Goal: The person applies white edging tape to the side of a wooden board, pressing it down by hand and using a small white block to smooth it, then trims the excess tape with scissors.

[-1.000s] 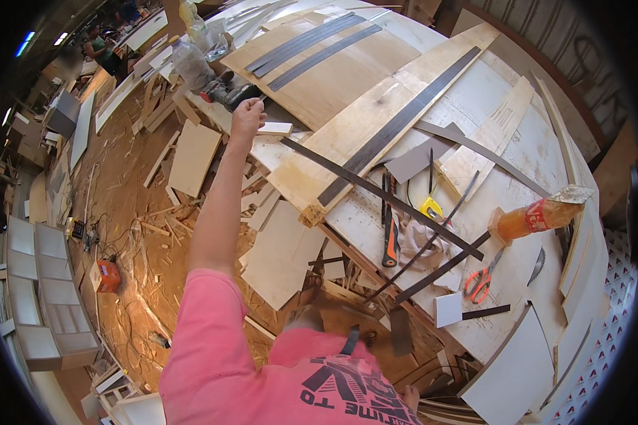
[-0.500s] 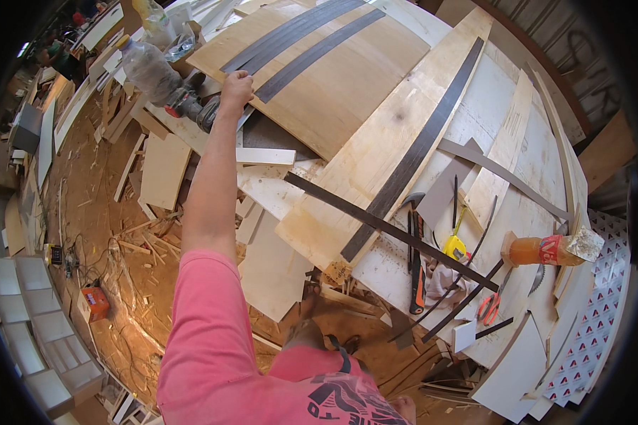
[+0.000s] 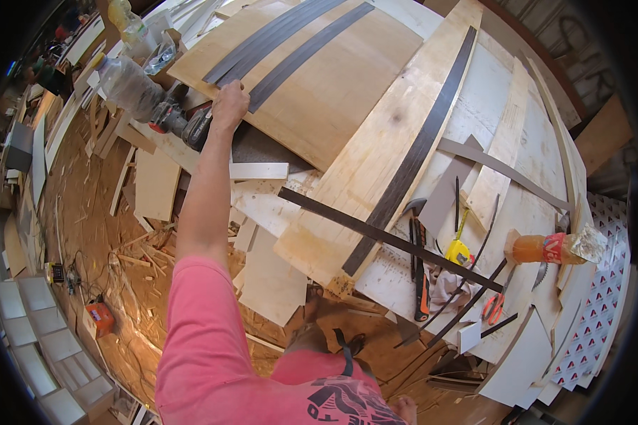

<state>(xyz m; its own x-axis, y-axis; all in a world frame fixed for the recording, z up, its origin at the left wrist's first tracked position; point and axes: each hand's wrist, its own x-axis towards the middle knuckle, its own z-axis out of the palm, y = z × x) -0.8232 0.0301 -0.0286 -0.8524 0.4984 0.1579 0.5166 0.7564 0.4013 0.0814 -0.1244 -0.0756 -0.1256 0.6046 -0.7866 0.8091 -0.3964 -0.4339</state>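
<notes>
My left hand (image 3: pixel 230 105) reaches far out to the near left corner of a plywood board (image 3: pixel 347 92). Its fingers are curled closed at the lower end of a dark wood-grain strip (image 3: pixel 262 44); what they pinch is hidden. A second dark strip (image 3: pixel 312 55) lies alongside on the same board. Just left of the hand is a cordless power tool (image 3: pixel 195 129), dark with red. A bit of skin at the bottom edge looks like my right hand (image 3: pixel 405 409), its fingers not readable.
On the white bench lie a long plank (image 3: pixel 397 120) with a dark strip, a narrow black strip (image 3: pixel 390 237), a yellow tape measure (image 3: pixel 459 252), a cutter knife (image 3: pixel 421 283), red-handled scissors (image 3: pixel 494 309) and an orange drink bottle (image 3: pixel 539 248). Offcuts litter the floor.
My left hand has shifted slightly down along the board's edge, its fingers still curled. The whole view has turned slightly; the bench things appear unmoved.
</notes>
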